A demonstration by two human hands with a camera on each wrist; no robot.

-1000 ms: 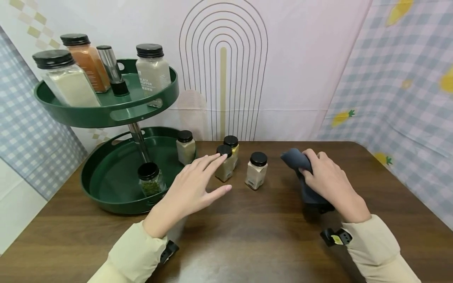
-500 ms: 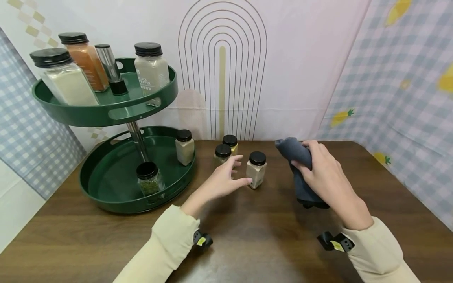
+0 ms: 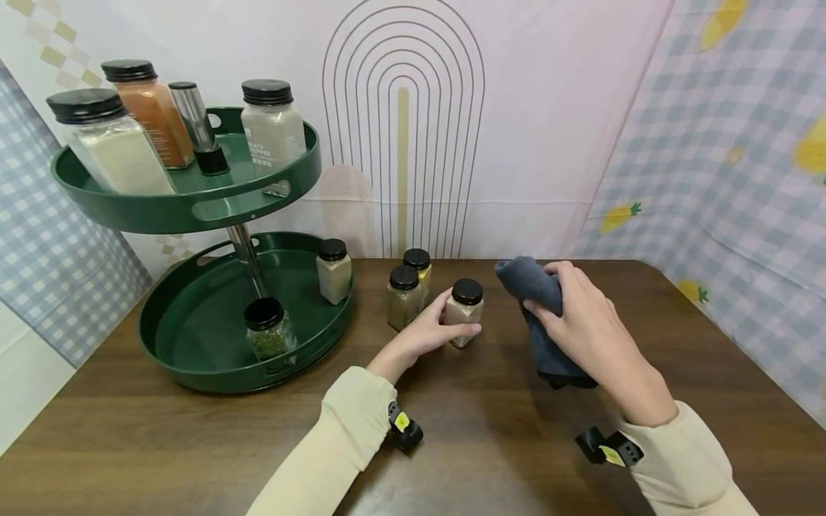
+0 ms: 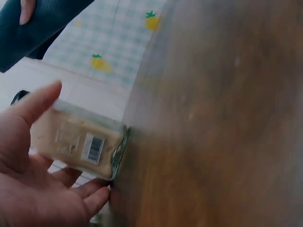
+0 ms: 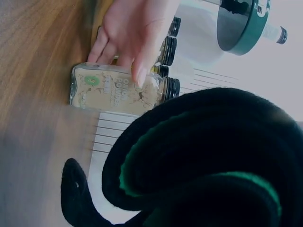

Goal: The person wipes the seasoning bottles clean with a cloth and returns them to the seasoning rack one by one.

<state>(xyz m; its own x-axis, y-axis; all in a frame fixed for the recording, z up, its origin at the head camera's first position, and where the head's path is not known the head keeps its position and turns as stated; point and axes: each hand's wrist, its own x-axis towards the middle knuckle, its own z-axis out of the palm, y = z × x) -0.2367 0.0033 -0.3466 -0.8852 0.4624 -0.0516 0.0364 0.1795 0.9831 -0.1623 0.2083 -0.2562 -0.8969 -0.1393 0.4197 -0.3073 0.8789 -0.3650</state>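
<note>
My left hand (image 3: 419, 335) holds a small square spice jar (image 3: 466, 314) of pale beige powder with a black lid. In the left wrist view the thumb lies over the near side of the jar (image 4: 71, 142), with the fingers behind it and a barcode label showing. The jar stands upright with its base at the table. To its right, my right hand (image 3: 590, 326) grips a folded dark grey cloth (image 3: 530, 279) above the tabletop. That cloth (image 5: 189, 161) fills much of the right wrist view, and the left thumb shows across the jar's labelled front.
Two more spice jars (image 3: 403, 308) stand just left of the held one. At left is a two-tier green turntable rack (image 3: 213, 380). Its lower tray bears a powder jar (image 3: 334, 279) and a herb jar (image 3: 269, 340); larger jars (image 3: 274, 136) and a metal cylinder (image 3: 200, 129) stand above.
My left hand has moved right from beside the green rack and closed round the spice jar. My right hand has lifted the grey cloth slightly and shifted it a little left.
</note>
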